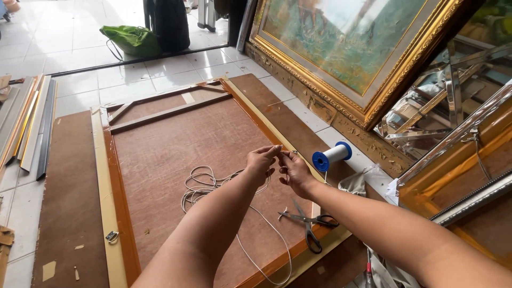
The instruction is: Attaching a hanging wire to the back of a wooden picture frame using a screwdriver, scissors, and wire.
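Counted two hands: left hand (262, 159) and right hand (295, 172), both pinched on one cord (205, 184). Saw one spool (332, 154) with blue ends, one pair of scissors (309, 223), one face-down frame (176, 176) on the floor, one gilt painting (352, 53), one green bag (133, 40), one hanger (111, 236).

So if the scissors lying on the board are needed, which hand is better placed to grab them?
Probably the right hand: the scissors lie just below it on its side of the board. The left hand sits farther off, pinching the cord.
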